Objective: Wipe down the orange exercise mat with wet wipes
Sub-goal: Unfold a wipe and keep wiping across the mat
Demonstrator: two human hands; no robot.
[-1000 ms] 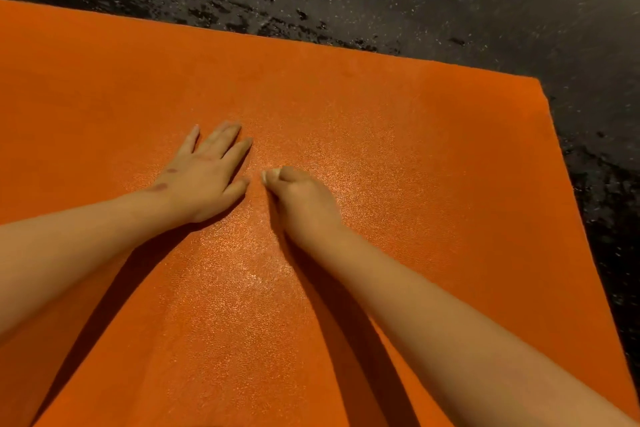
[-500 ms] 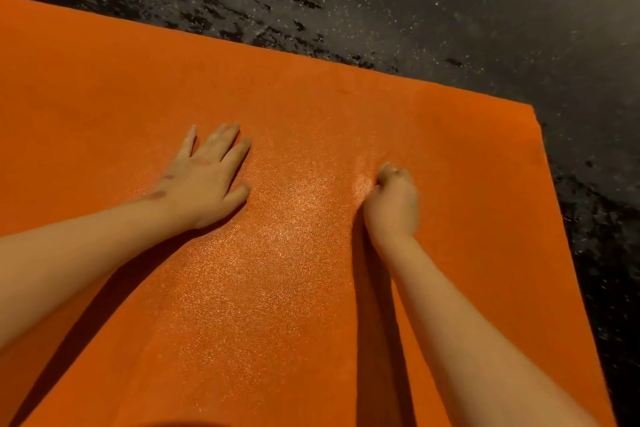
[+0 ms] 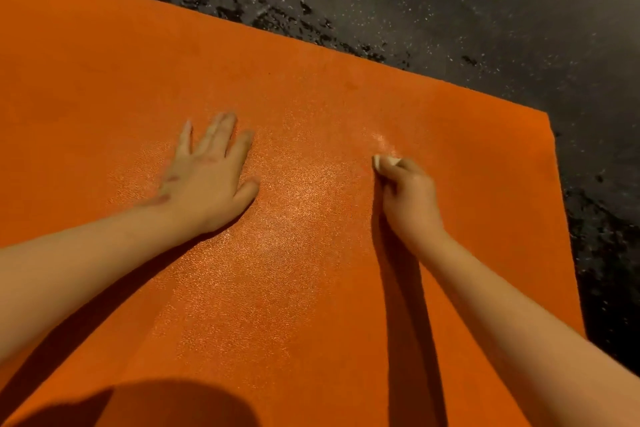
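Orange mat (image 3: 104, 80) flat beneath the grip. Clamps a bunched white wet wipe (image 3: 384, 161) in the curled right hand (image 3: 408, 196); sweeps rightward, from just beside the flat, spread left hand (image 3: 207, 180) to well apart. Leaves wet sheen (image 3: 304, 191) leftward; likely tackles the dry strip beyond next.

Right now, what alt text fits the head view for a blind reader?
A right hand presses a white wipe onto an orange mat. The left hand lies flat on the mat; dark speckled floor shows beyond.
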